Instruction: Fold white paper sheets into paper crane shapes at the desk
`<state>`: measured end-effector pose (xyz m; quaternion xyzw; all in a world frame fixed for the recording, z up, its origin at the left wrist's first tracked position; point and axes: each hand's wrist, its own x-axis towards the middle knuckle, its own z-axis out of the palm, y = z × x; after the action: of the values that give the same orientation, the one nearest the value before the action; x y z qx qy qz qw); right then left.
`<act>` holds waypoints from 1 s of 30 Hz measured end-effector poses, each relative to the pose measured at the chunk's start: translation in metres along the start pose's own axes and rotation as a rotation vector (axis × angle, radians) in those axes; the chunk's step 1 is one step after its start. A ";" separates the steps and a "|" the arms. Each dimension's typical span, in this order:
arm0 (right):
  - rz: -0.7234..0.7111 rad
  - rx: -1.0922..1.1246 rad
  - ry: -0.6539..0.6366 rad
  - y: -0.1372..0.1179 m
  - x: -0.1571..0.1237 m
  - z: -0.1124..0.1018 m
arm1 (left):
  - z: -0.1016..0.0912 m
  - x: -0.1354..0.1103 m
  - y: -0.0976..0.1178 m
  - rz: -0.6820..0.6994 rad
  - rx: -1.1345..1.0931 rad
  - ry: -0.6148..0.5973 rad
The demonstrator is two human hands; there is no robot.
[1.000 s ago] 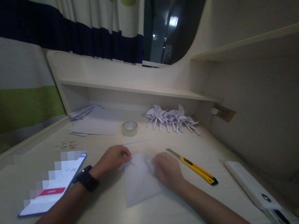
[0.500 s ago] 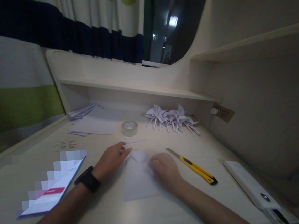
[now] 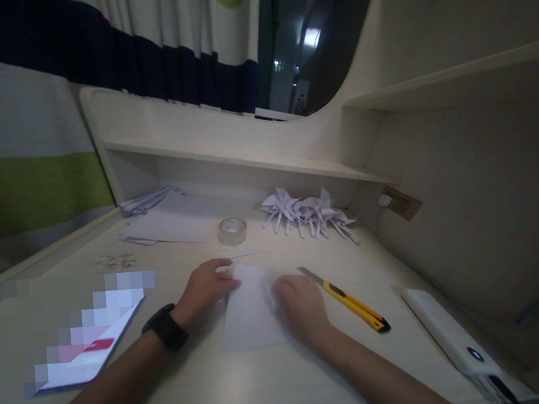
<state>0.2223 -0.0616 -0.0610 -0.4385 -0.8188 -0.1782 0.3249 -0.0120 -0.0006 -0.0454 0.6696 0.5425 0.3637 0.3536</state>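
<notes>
A white sheet of paper [image 3: 252, 311] lies on the desk between my two hands. My left hand [image 3: 208, 289], with a black watch on its wrist, pinches the paper's upper left corner between thumb and fingers. At the right edge of the sheet, my right hand [image 3: 300, 301] is curled closed on the paper, its fingertips smeared by motion. Just beyond the left fingers lies a thin white paper stick [image 3: 248, 253]. A yellow utility knife [image 3: 357, 305] with its blade out rests to the right of my right hand.
A clear tape roll [image 3: 232, 231] sits behind the paper. White paper pinwheels [image 3: 307, 211] are piled at the back, paper sheets [image 3: 171, 218] at back left. Small pale pieces [image 3: 117, 262] and a lit screen [image 3: 95, 343] lie left; a white device [image 3: 444, 325] stands right.
The raised, creased top part of the paper now looks flatter and smoother. My left hand has shifted slightly right and down, while my right hand stays at the right edge.
</notes>
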 end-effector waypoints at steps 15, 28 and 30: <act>0.104 0.119 -0.036 0.002 0.002 -0.001 | 0.007 -0.023 0.029 0.201 0.483 0.049; 0.097 0.195 0.003 0.002 0.003 -0.001 | 0.022 -0.024 0.031 0.081 0.057 -0.057; 0.096 0.198 0.006 0.003 0.003 0.000 | 0.024 -0.023 0.028 0.063 -0.069 -0.070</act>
<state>0.2239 -0.0584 -0.0589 -0.4423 -0.8094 -0.0820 0.3774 0.0188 -0.0293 -0.0357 0.6860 0.4958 0.3696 0.3834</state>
